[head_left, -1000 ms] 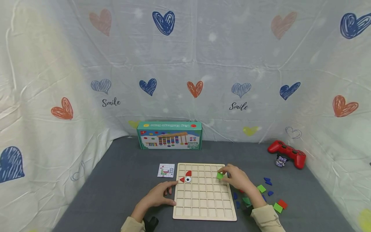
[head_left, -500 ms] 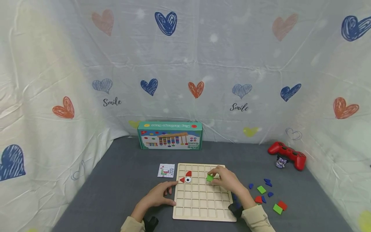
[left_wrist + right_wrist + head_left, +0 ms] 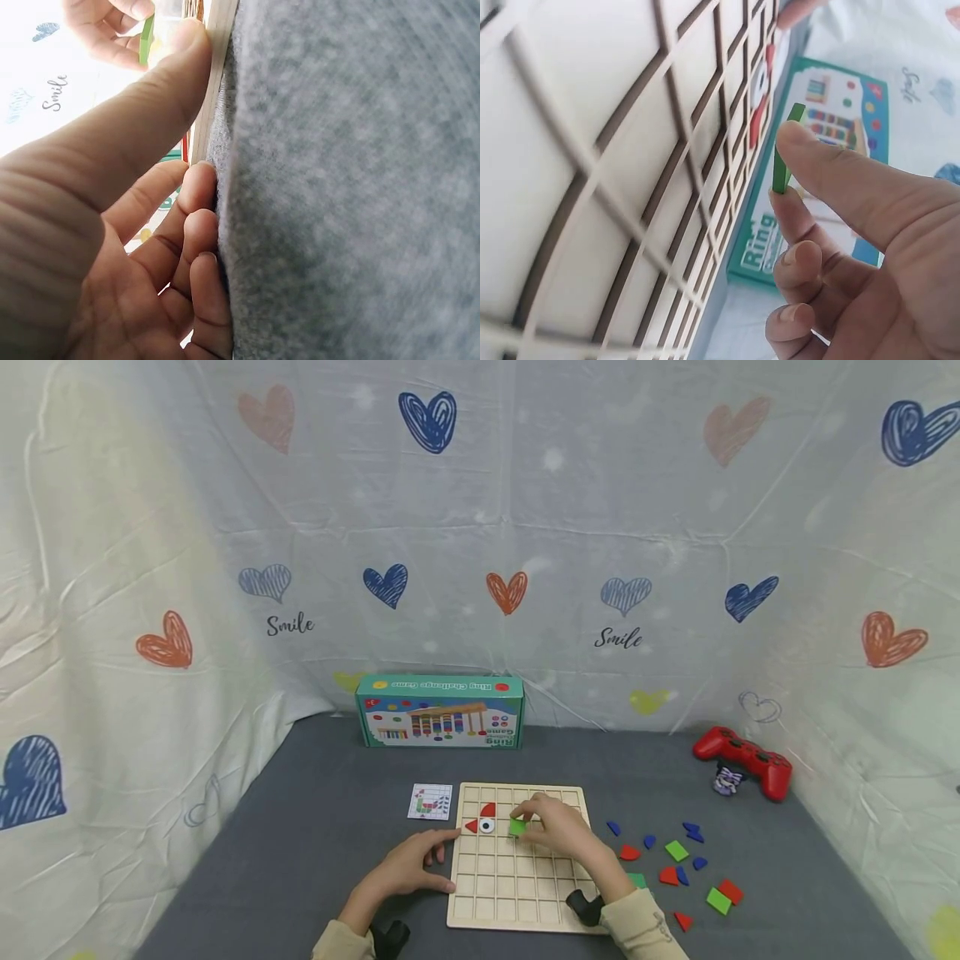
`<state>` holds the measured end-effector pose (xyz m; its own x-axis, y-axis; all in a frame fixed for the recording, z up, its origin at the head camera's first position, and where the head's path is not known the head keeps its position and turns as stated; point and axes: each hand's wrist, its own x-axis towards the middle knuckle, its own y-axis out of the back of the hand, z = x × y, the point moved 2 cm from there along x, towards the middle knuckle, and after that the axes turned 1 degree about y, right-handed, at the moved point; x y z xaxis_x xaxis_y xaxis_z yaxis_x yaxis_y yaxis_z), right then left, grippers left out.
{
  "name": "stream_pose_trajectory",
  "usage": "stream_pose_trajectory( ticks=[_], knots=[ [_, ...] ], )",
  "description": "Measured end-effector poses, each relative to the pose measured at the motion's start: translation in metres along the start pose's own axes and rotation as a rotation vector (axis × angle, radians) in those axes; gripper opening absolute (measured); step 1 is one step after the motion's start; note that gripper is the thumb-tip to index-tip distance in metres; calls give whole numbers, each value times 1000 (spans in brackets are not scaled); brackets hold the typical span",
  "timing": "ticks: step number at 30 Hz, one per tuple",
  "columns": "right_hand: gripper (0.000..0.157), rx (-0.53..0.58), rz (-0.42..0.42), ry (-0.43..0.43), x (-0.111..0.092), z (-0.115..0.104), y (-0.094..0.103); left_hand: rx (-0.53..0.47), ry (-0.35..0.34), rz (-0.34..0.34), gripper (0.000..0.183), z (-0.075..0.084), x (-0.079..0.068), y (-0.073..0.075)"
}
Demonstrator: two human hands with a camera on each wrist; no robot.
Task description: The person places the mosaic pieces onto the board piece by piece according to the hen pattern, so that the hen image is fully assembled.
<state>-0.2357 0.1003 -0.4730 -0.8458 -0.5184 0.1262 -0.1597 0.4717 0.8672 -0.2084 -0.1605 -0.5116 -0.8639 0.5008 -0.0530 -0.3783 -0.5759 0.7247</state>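
My right hand (image 3: pixel 558 827) pinches a green square tile (image 3: pixel 517 827) between thumb and index finger, above the upper middle of the wooden grid board (image 3: pixel 495 887). In the right wrist view the green tile (image 3: pixel 781 176) stands edge-on, apart from the board. My left hand (image 3: pixel 408 862) rests at the board's left edge; in the left wrist view its thumb touches the rim (image 3: pixel 214 82), and the other fingers bend loosely near the cloth. A red triangle (image 3: pixel 472 826), a white eye tile (image 3: pixel 487 825) and a red curved piece (image 3: pixel 488 809) sit in cells at the upper left.
A printed pattern card (image 3: pixel 430 801) lies left of the board. Loose blue, red and green pieces, among them a green tile (image 3: pixel 677 851), are scattered to the right. Behind stand a game box (image 3: pixel 440 712) and, at the back right, a red game controller (image 3: pixel 742 760).
My right hand has carried the green tile leftward over the board, from its right side toward the red and eye pieces. The left hand has stayed in place.
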Motion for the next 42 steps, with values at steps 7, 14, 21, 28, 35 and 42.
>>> stream_pose_trajectory(
  ticks=[7,14,21,28,35,42],
  knots=[
    [27,1,-18,46,8,-14,-11,4,-15,0,76,-1,1,0],
    [26,-5,-45,65,15,-22,-19,1,-24,-3,76,-2,1,0],
    [24,1,-76,85,20,-27,-25,-8,-26,-3,76,-2,0,0],
    [26,-30,-100,78,23,-32,-29,-7,-27,-3,75,-1,1,1],
    [25,-30,-108,41,24,-33,-31,-6,-31,-1,75,-3,2,0],
    [26,-38,-100,30,23,-33,-31,-3,-33,6,75,-3,1,0]
  ],
)
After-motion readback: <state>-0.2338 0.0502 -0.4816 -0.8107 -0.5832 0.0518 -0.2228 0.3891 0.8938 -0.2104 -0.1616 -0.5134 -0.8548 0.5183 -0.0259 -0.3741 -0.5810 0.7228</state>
